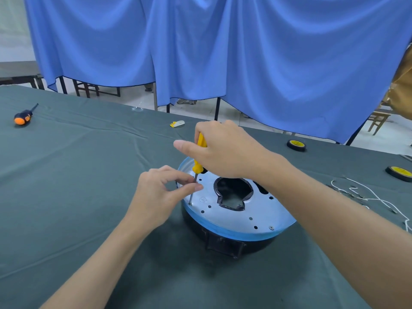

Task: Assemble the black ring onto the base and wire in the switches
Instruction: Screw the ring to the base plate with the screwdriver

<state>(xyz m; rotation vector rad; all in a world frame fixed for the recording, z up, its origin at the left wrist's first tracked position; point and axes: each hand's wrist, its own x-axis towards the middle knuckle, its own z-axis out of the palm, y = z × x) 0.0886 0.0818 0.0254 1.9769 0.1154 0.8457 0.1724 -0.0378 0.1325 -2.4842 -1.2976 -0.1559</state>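
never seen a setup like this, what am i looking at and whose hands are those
There is no machine here. One camera worn on a person's head looks down at their own two bare hands. The right hand grips a yellow screwdriver upright, its tip at a hole near the edge of a round metal base that sits atop a black ring. The left hand pinches the shaft to steady it. On the green cloth lie another screwdriver, two tape rolls and white wires.
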